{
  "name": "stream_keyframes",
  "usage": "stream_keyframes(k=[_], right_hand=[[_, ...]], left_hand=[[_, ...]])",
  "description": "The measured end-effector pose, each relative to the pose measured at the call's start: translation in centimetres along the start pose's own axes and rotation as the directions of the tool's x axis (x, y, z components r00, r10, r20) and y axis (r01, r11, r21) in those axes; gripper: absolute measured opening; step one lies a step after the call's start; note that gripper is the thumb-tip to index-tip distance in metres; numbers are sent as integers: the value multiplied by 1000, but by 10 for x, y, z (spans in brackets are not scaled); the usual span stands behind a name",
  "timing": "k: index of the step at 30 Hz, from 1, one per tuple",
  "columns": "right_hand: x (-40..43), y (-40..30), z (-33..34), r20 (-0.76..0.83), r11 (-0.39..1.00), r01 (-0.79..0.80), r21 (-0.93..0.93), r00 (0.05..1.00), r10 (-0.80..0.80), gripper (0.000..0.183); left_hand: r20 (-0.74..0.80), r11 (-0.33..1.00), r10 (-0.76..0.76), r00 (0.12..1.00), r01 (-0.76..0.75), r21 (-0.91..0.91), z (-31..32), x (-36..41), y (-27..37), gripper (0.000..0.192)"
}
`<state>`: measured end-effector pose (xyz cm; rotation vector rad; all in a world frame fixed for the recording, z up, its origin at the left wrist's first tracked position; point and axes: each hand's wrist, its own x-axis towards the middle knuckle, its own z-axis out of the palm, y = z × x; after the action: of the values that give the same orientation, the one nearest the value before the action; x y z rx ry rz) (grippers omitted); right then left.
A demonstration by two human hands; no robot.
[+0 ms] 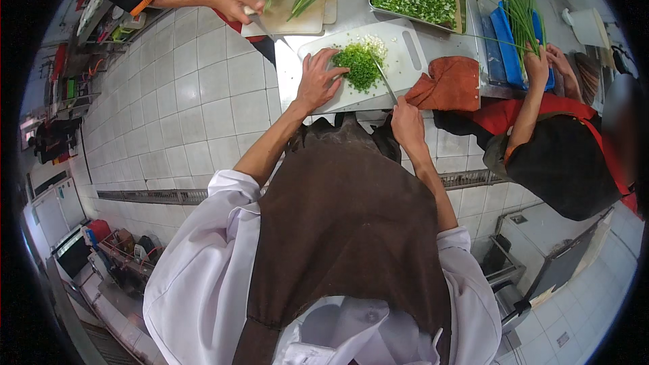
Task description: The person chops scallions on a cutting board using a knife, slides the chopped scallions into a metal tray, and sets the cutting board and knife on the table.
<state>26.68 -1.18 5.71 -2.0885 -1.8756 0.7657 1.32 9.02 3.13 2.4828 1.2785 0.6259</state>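
Note:
A pile of chopped green onion [361, 68] lies on a white plastic cutting board [324, 101] at the near edge of a metal table, with paler bits at its far side. My left hand [319, 78] rests on the board with spread fingers, its fingertips touching the pile's left side. In my right hand [407, 121], at the board's near right, is the handle of a kitchen knife [386, 81]. The blade reaches along the right side of the pile. Just right of my right hand lies a folded orange-red cloth [451, 83].
A metal tray [417, 21] of chopped green onion stands behind my board. At the far left, a co-worker's hand [236, 5] holds a knife over another cutting board [307, 23]. Right, another person's hands [537, 68] hold long green onions [522, 15] above a blue basket [499, 56].

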Motion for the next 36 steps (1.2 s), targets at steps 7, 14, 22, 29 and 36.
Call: stream_keyframes(k=[7, 14, 22, 29, 36], right_hand=[[-14, -8, 8, 63, 996, 48, -80, 997, -43, 12], [-24, -12, 11, 84, 990, 103, -93, 992, -96, 10], [-10, 0, -3, -73, 1000, -4, -27, 997, 2, 15], [-11, 1, 3, -10, 998, -1, -56, 1000, 1, 16], [-18, 2, 4, 28, 998, 42, -38, 999, -41, 13]], left_hand=[[-174, 977, -84, 981, 47, -210, 8, -4, -15, 32], [-183, 950, -166, 969, 107, -295, 9, -3, -11, 33], [-164, 933, -166, 972, 102, -344, 9, -14, 6, 47], [-175, 961, -127, 976, 78, -265, 15, -16, 7, 48], [-184, 969, -62, 981, 15, -247, 20, 0, 14, 36]])
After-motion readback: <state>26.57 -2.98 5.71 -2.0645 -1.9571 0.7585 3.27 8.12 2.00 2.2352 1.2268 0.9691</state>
